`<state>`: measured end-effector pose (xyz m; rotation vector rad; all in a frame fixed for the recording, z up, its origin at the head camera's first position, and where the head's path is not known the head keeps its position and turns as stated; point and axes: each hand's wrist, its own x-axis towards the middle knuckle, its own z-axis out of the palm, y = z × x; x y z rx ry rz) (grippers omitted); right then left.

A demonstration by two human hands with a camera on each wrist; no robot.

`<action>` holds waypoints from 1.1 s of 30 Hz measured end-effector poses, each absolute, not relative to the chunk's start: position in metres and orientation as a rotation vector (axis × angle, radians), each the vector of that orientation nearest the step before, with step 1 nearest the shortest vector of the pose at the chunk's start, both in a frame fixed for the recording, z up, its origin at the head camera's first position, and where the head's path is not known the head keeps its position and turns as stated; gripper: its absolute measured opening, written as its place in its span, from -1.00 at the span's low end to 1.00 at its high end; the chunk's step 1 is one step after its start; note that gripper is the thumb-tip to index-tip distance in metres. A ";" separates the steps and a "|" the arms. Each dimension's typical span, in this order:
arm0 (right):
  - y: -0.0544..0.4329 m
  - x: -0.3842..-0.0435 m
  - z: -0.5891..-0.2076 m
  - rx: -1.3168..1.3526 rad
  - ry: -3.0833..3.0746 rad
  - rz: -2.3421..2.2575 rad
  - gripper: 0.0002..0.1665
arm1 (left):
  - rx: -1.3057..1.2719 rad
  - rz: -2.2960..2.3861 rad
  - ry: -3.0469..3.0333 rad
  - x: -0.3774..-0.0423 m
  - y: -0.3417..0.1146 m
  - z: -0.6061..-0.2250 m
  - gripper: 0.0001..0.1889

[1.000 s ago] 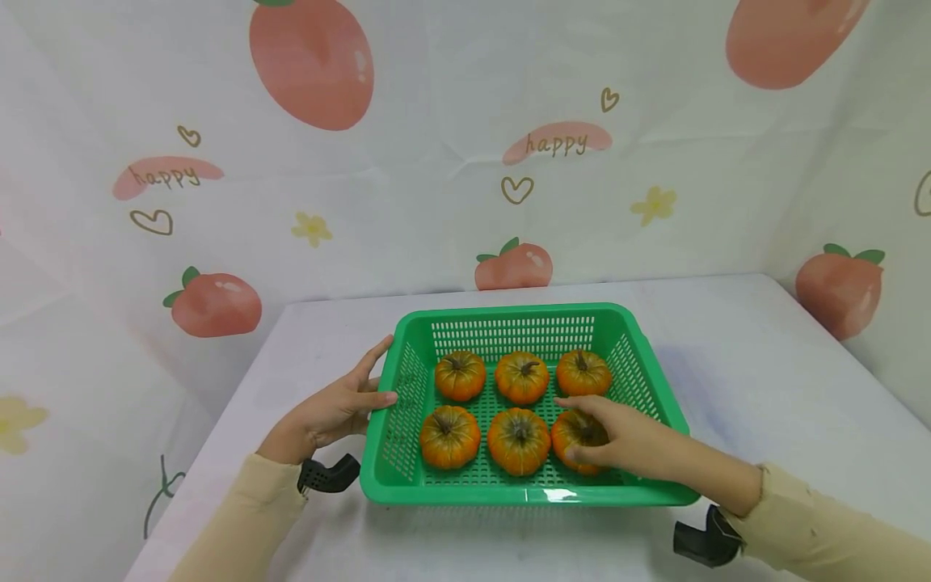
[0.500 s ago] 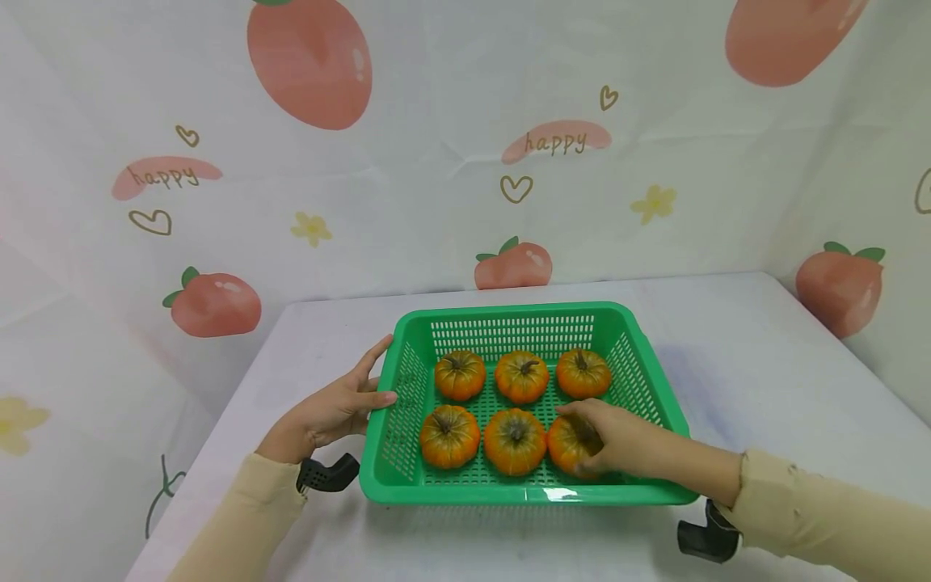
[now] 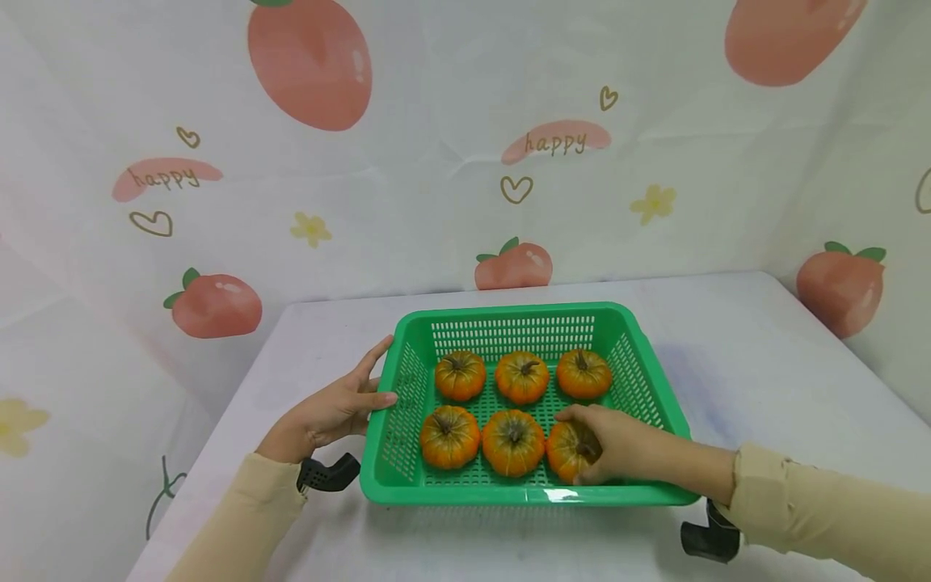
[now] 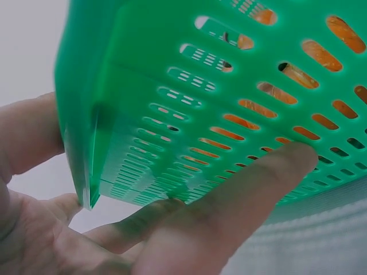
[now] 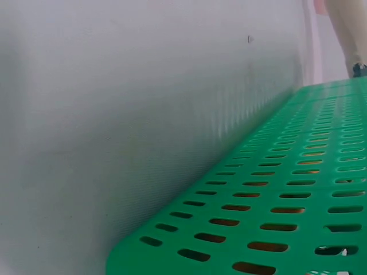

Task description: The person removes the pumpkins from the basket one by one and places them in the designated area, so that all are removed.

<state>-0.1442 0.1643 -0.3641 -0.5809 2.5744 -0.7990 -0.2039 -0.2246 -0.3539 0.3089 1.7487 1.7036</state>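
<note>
A green slotted basket (image 3: 509,495) holds small orange pumpkins in two rows. My left hand (image 3: 338,410) grips its left side, thumb over the rim and the other fingers on the outside. In the left wrist view, fingers (image 4: 246,200) press against the slotted green wall. At the front right of the basket, my right hand (image 3: 629,446) holds a pumpkin (image 3: 562,453) from its right side, hiding part of it. Touching that one is the front middle pumpkin (image 3: 513,443). The right wrist view shows the basket's slotted outside (image 5: 275,206), with the right hand out of sight.
The front left pumpkin (image 3: 449,437) and a back row with a left pumpkin (image 3: 460,377), a middle one (image 3: 521,378) and a right one (image 3: 584,375) lie in the basket. A white-covered table (image 3: 727,356) lies below, with a printed cloth backdrop (image 3: 407,202) behind.
My right hand has shifted a little left and closed round the front right pumpkin. That pumpkin and the front middle one have slid slightly left. The left hand has stayed in place.
</note>
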 end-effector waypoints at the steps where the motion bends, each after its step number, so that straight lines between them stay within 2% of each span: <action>1: 0.164 -0.144 -0.364 -0.587 2.577 -0.803 -0.13 | 0.309 1.705 1.747 -0.204 -0.225 -0.354 0.01; 17: 0.169 -0.141 -0.352 -0.653 2.712 -0.915 -0.08 | 0.278 1.725 1.732 -0.203 -0.223 -0.353 0.03; 33: 0.187 -0.135 -0.313 -0.710 2.816 -1.048 -0.11 | 0.283 1.716 1.736 -0.204 -0.223 -0.353 0.03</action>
